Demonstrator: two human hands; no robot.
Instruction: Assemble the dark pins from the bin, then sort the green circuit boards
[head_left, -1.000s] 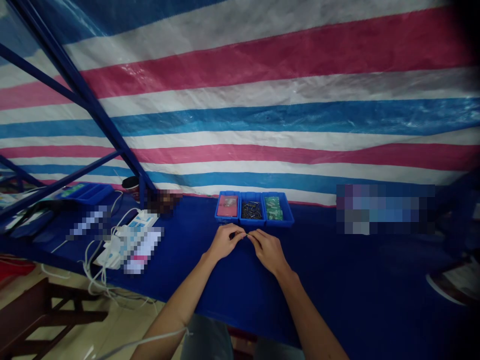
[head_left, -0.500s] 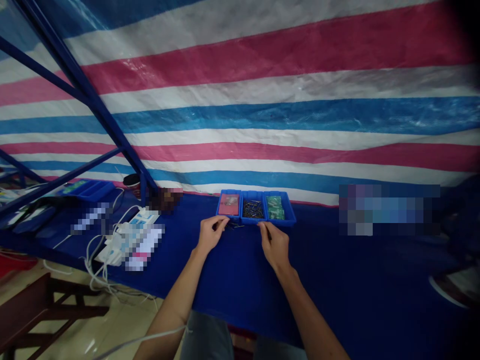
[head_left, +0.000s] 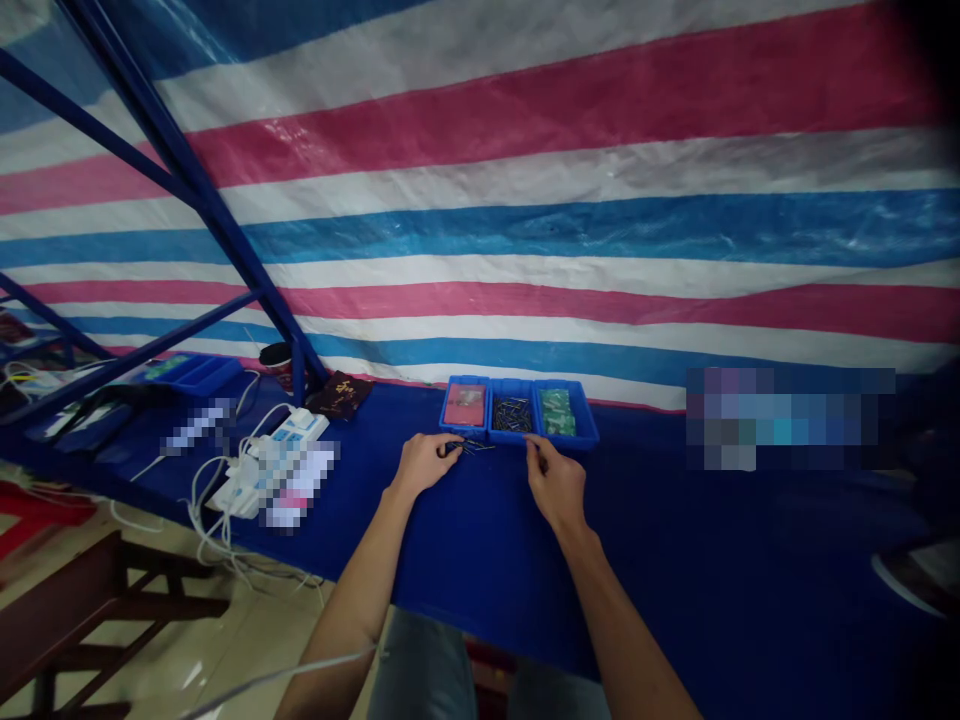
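Three joined blue bins stand in front of me on the blue tabletop. Slim dark metal pieces, which look like screws, fill the middle bin. A small pile of similar dark screws lies on the table before the left and middle bins. My left hand is beside this pile, thumb and fingers curled round some of the screws. By the front edge of the middle and right bins, my right hand is pinched closed. Whatever it holds, if anything, is too small to make out.
The left bin holds a pink card with a clear bag; the right one holds green-and-clear packets. To the left are a white power strip with cables, a brown pouch and a blue metal frame. Striped sheeting hangs behind.
The view has shifted a little, so everything sits slightly further right. More of the dark screws show by my left fingertips. My right hand stays by the bins' front edge, still pinched.
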